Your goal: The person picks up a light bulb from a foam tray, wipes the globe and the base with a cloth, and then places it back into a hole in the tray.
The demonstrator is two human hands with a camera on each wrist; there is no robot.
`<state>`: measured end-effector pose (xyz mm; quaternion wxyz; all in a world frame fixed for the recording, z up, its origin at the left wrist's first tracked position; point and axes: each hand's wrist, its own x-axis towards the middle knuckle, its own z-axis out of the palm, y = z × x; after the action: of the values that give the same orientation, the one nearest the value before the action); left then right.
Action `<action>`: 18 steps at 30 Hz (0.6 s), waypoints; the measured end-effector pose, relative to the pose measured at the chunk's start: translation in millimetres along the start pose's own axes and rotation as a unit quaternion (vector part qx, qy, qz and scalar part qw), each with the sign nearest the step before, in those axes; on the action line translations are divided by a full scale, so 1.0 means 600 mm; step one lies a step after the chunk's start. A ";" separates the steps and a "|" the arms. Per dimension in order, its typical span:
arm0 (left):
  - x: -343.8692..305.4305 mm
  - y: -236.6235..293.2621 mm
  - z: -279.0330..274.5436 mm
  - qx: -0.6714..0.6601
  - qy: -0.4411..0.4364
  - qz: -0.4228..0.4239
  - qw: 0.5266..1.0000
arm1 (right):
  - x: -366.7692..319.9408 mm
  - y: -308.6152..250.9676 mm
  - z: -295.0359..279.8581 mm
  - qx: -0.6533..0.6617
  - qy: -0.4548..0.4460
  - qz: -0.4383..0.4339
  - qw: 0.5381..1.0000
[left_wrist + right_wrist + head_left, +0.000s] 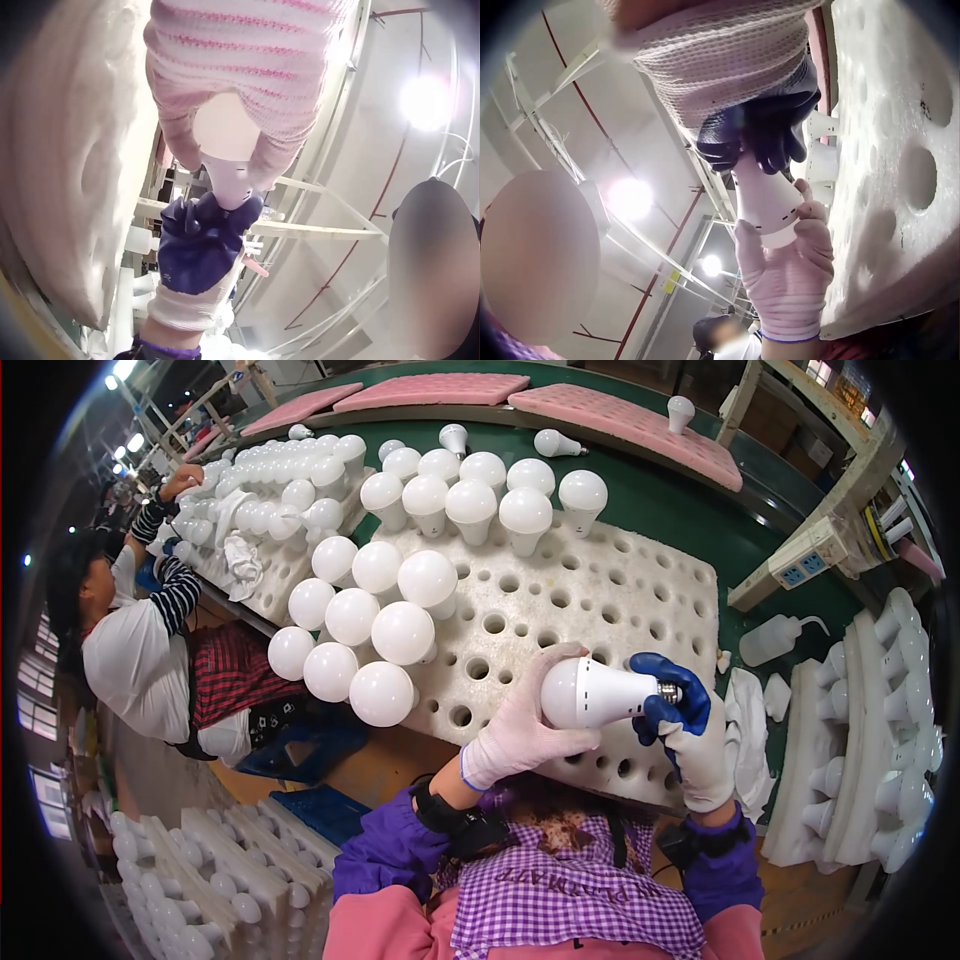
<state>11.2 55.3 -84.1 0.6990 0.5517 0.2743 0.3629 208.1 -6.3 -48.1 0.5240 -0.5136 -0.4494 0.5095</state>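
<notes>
A white light bulb (600, 695) lies sideways between both hands, above the near part of a foam tray (600, 565) full of round holes. My left hand (527, 722), in a white and pink knit glove, grips the bulb around its dome end. At the other end, my right hand (690, 730), in a blue-coated glove, has its fingers curled at the metal screw base. From the right wrist view, the blue fingertips (772, 142) close around the narrow end of the bulb, hiding the base. Several more bulbs (403, 632) stand dome-up in the left part of the tray.
Another person (140, 640) sits on the left beside a second bulb-filled tray (290, 585). Stacked trays of bulbs stand at lower left (220, 870) and on the right (850, 750). A squeeze bottle (775, 640) and white cloth (745, 735) lie right; pink foam (630, 425) lines the back.
</notes>
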 end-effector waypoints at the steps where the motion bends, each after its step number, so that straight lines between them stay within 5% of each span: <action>1: 0.000 -0.001 -0.002 -0.001 0.001 0.000 1.000 | 0.000 0.005 -0.001 0.000 -0.001 0.001 1.000; 3: 0.000 -0.002 -0.007 -0.072 -0.007 -0.048 0.996 | -0.003 0.017 -0.003 -0.001 -0.014 -0.057 0.998; 7: -0.003 0.001 -0.004 -0.084 -0.001 -0.048 0.995 | -0.002 0.015 -0.003 -0.053 -0.006 -0.036 0.998; 12: -0.006 0.002 0.013 -0.147 0.103 -0.099 0.979 | -0.006 0.030 0.009 -0.075 -0.010 -0.107 0.991; 16: 0.001 -0.024 -0.006 -0.241 0.092 -0.179 0.950 | -0.006 0.036 0.023 -0.091 0.019 -0.116 0.989; 18: 0.004 -0.013 0.007 -0.278 0.115 -0.189 0.935 | -0.005 0.024 0.024 -0.083 0.035 -0.050 0.995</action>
<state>17.2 53.9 -90.7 0.8438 0.2282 0.3400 0.3469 192.8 -8.8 -61.6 0.5197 -0.5496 -0.4967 0.4256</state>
